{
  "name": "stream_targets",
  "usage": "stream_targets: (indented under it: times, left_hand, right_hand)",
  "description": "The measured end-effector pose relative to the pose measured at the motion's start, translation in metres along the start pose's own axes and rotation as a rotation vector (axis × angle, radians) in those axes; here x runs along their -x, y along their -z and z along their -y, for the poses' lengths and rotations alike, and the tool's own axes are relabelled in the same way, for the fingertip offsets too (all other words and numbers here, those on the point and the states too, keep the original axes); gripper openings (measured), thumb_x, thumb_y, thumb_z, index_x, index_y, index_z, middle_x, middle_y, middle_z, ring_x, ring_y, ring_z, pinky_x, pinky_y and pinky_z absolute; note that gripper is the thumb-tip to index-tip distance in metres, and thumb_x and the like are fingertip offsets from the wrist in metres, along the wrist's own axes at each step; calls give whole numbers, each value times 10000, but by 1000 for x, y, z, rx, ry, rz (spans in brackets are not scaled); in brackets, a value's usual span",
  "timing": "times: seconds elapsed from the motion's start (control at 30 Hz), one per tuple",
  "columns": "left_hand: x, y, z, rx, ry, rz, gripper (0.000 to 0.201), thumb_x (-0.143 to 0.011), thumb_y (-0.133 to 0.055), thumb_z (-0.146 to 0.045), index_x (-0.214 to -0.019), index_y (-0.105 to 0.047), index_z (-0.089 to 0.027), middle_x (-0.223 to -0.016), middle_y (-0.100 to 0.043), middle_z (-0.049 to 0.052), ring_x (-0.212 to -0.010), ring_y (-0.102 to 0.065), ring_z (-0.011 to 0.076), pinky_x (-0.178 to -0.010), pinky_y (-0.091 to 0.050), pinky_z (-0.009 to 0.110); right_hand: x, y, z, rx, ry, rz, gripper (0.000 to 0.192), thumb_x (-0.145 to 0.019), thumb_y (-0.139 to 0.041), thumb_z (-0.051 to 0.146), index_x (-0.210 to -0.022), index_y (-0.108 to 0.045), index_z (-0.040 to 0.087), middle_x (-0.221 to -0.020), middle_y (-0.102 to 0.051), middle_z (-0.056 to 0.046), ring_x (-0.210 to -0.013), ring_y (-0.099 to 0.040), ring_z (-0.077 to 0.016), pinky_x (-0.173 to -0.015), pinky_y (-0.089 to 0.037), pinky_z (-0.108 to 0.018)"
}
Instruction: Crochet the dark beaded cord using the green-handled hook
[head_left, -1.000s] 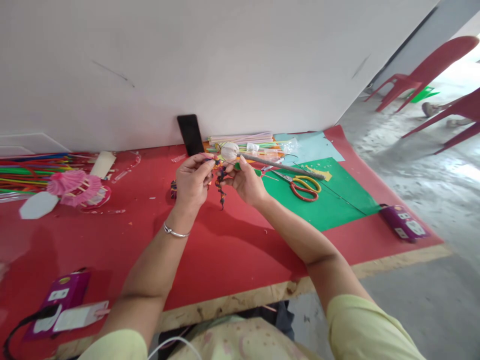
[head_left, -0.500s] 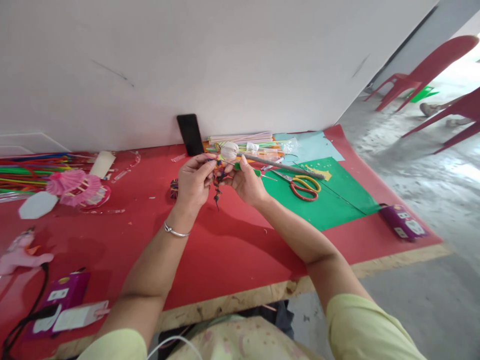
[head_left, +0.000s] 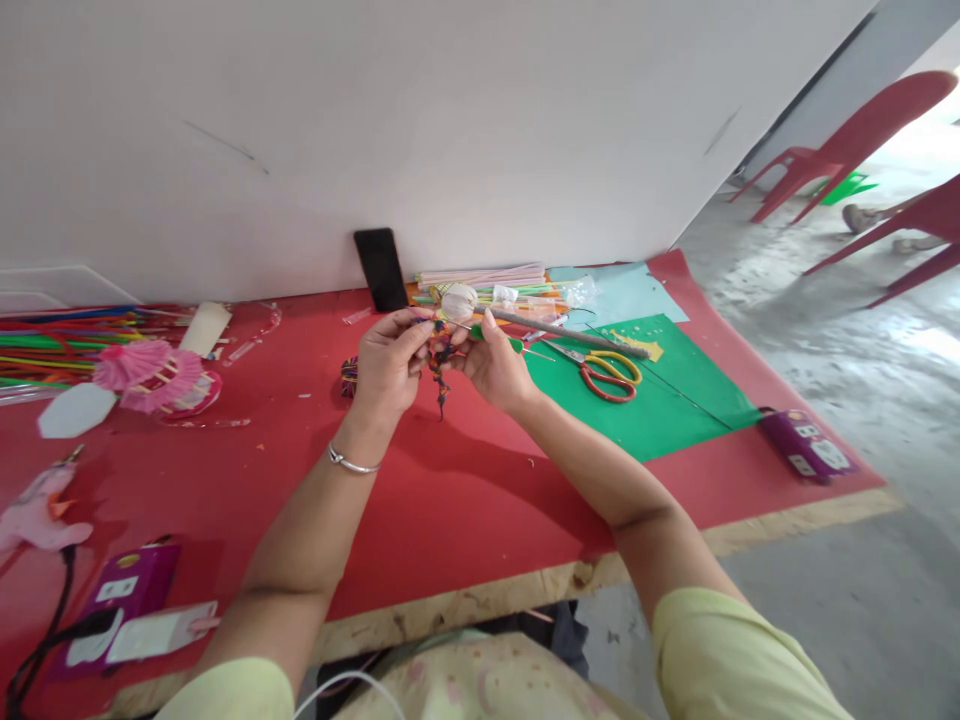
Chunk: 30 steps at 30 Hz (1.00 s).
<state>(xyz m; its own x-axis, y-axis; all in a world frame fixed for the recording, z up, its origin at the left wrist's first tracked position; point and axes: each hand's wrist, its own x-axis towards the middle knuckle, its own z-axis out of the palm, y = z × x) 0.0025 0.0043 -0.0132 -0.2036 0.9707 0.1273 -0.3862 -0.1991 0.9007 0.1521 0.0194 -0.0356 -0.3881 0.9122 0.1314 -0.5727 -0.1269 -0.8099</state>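
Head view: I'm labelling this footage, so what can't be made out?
In the head view:
Hanging yarn: part hidden in the left hand.
Green-handled tool: middle covered by the right hand.
Dark bundle: partly behind the left hand.
Pink glue gun: cut off by left edge.
Pale bits near scissors: too small to identify.

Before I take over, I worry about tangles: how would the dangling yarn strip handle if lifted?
The yarn strip is probably floppy: its lower end dangles freely. It looks thin, so likely light; its knobbly surface might snag.
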Motion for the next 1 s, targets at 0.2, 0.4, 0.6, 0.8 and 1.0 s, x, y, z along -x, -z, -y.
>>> stream_targets:
  times: [0.2, 0.4, 0.6, 0.8, 1.0]
  left_hand:
    - [1, -1, -2, -12, 11, -3, 219, -646, -912, -272, -837, -824, -213, -526, -574, -46, -453, -475, 72, -409, -227, 186]
    - [3, -3, -2, 1, 11, 18, 200, -625, -928, -240, -789, -820, -202, -557, -603, -39, -463, -451, 56, -415, -251, 177]
    - [0, -1, 5, -78, -122, -10, 254, -655, -955, -239, -891, -867, -213, -618, -638, -43, -468, -446, 48, -428, -321, 186]
    - [5, -4, 23, -197, -291, -128, 309, -723, -954, -258, -1024, -889, -239, -851, -765, -2, -700, -664, 109, -627, -578, 228]
    - [9, -13, 8, 74, 73, -39, 298, -663, -886, -141, -957, -848, -176, -626, -605, -58, -454, -378, 22, -414, -269, 167]
  right_hand:
    - [-2, 5, -4, 19, 7, 1, 552, -1065, -547, 747, -869, -640, 239, -920, -699, -48, -1074, -738, -230, -802, -684, -329]
    - [-1, 6, -6, 89, 40, 38, 578, -1005, -585, 820, -907, -625, 251, -944, -701, -44, -1112, -747, -237, -817, -697, -342]
    - [-2, 13, -11, 223, 85, 75, 622, -962, -623, 853, -975, -659, 232, -946, -731, -41, -953, -780, -212, -753, -678, -319]
    - [1, 7, -22, 308, 250, -37, 600, -1029, -549, 812, -960, -668, 229, -919, -699, -20, -756, -702, -139, -731, -645, -290]
    - [8, 9, -26, 487, 472, -10, 482, -1081, -571, 712, -1009, -636, 240, -806, -598, 19, -692, -593, -127, -657, -531, -267]
